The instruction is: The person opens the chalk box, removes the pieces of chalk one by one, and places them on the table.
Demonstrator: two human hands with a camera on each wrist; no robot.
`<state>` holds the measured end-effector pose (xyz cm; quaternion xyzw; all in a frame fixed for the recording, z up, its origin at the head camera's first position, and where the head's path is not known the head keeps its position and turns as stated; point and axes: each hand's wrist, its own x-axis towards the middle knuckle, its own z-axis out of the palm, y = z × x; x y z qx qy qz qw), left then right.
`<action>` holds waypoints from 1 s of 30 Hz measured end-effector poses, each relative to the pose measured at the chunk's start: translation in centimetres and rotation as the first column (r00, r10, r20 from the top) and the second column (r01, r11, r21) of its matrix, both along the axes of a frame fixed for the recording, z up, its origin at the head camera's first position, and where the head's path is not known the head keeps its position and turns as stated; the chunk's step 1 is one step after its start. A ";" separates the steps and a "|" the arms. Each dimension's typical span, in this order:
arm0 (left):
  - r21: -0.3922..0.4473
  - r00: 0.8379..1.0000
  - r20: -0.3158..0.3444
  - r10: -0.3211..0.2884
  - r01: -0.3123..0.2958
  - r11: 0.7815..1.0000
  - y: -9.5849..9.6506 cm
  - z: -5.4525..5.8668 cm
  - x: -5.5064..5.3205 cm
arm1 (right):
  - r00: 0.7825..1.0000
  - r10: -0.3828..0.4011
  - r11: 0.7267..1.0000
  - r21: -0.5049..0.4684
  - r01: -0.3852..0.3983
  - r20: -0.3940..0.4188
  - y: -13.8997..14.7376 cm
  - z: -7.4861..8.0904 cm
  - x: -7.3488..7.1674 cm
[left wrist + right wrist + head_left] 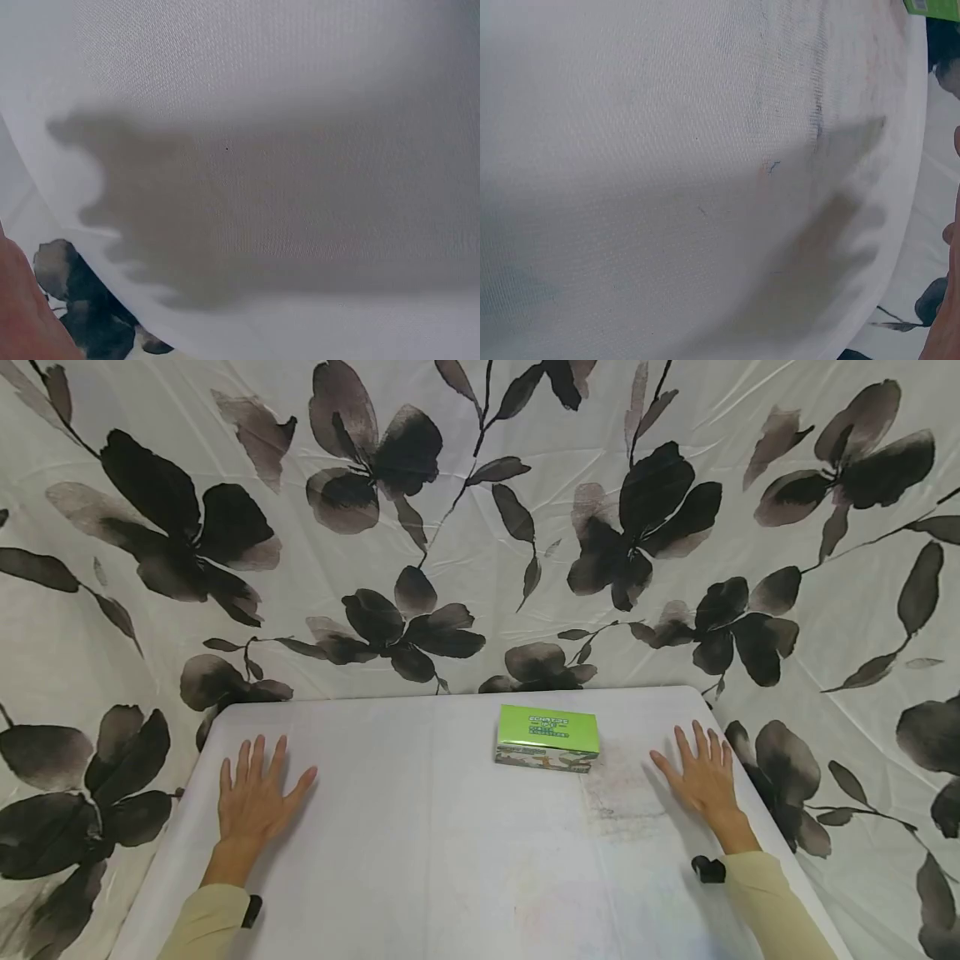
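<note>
A green-topped cardboard box with printed lettering and a patterned side lies near the far edge of the white table, right of its middle. My left hand, palm down with fingers spread, is over the table's left side, well away from the box. Over the right side my right hand is likewise spread and holds nothing; it is the nearer one to the box. The left wrist view has only a strip of the left hand at its lower left, and a corner of the box shows in the right wrist view.
Behind and beside the table hangs a white cloth printed with dark flowers. Faint coloured smudges mark the tabletop right of the box. Each sleeved wrist carries a small black device, such as the right one.
</note>
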<state>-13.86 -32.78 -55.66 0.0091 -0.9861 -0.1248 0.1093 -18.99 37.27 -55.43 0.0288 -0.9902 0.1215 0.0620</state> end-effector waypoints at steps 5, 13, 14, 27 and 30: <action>0.001 1.000 0.000 0.008 -0.008 1.000 0.1 0.2 -0.1 | 1.000 -0.001 1.000 0.008 0.001 0.001 -0.1 0.1 -0.2; 0.004 1.000 -0.009 0.011 -0.011 1.000 0.5 0.6 -0.3 | 0.997 0.013 0.999 -0.040 -0.017 -0.082 -0.3 0.2 -0.4; 0.007 1.000 -0.014 0.015 -0.015 1.000 0.6 0.7 -0.4 | 0.994 0.016 0.998 -0.053 -0.022 -0.108 -0.4 0.2 -0.4; 0.077 0.990 -0.076 0.119 -0.113 0.991 3.4 2.4 -0.9 | 0.890 0.024 0.983 -0.151 -0.103 -0.456 -2.5 0.5 -1.4; 0.105 0.990 -0.056 0.126 -0.120 0.987 4.2 2.7 -1.1 | 0.879 0.025 0.981 -0.156 -0.112 -0.476 -3.0 0.8 -1.7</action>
